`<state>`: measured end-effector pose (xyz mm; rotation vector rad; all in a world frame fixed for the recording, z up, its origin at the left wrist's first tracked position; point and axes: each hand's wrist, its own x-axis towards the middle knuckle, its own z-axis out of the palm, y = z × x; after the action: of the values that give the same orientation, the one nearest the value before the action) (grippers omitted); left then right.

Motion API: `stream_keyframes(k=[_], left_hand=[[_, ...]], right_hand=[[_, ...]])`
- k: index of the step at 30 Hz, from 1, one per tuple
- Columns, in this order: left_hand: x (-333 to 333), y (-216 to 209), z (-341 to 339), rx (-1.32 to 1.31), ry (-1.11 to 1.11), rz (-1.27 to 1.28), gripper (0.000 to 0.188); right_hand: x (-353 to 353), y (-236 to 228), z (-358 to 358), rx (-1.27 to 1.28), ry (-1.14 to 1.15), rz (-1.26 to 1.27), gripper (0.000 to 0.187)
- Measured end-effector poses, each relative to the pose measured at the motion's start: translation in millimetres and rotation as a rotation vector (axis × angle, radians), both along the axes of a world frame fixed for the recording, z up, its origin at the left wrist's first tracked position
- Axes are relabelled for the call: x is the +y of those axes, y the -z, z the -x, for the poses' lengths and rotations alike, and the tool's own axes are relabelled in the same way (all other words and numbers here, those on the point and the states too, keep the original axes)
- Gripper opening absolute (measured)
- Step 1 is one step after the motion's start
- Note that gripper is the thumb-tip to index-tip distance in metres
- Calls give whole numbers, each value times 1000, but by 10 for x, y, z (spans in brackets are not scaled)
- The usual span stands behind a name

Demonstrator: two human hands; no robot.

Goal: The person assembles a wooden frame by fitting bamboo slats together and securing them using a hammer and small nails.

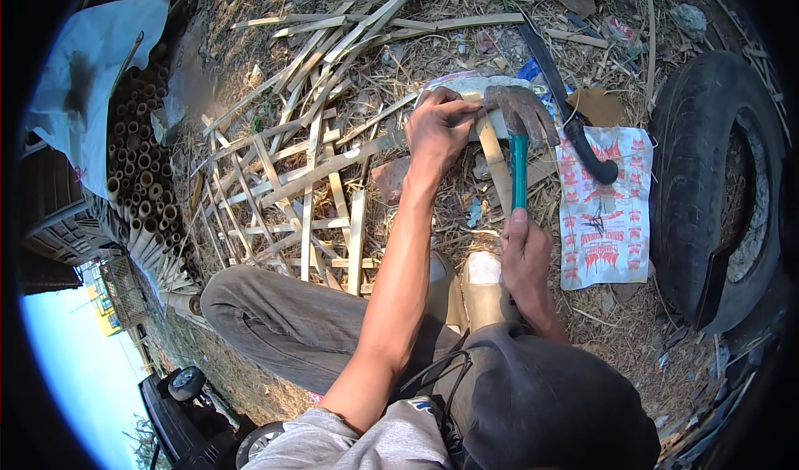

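By the right hand, closed around its teal handle, a hammer is held — its head just beside the left hand, whose fingertips are pinched on a bamboo strip's upper end. Leftward, a slat lattice is spread.

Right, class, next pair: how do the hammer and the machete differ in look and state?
The hammer has a straight green handle; the machete has a dark, curved one. The right hand grips the hammer, while no hand holds the machete. Both are handled tools.
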<state>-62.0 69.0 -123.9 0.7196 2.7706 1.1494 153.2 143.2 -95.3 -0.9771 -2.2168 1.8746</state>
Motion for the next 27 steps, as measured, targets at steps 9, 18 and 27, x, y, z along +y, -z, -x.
stream_keyframes(k=[9,18,27], left_hand=[[-50,-17,13,-23,-8,55,19],[-9,-3,9,-22,-12,49,20],[-35,-83,9,-9,6,72,33]], right_hand=[[-12,-59,25,1,-47,-70,47],[44,-71,78,-11,-67,-117,48],[80,14,51,-1,-56,-146,50]])
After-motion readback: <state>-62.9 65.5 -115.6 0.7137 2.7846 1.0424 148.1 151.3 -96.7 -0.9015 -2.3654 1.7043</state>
